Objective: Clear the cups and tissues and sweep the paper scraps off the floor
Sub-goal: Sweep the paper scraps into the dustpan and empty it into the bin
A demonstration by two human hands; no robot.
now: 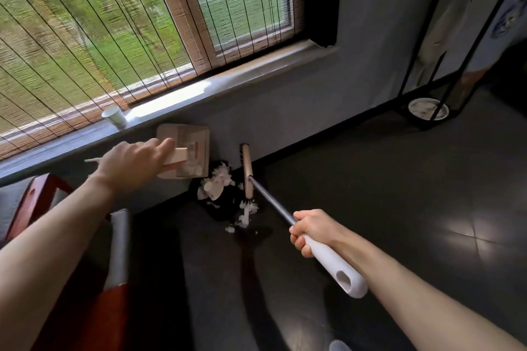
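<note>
the left hand [137, 162] grips the beige handle of a dustpan [185, 151], lifted and tilted just left of the paper scraps [218, 184], with some white scraps inside it. the right hand [309, 232] is closed around the white handle of a broom [247, 172], its head just right of the scraps on the dark floor [399, 208]. a paper cup [114, 117] stands on the windowsill [228, 80], up and left of the scraps.

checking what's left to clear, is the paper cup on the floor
No, the paper cup stands upright on the window sill, above the floor.
</note>
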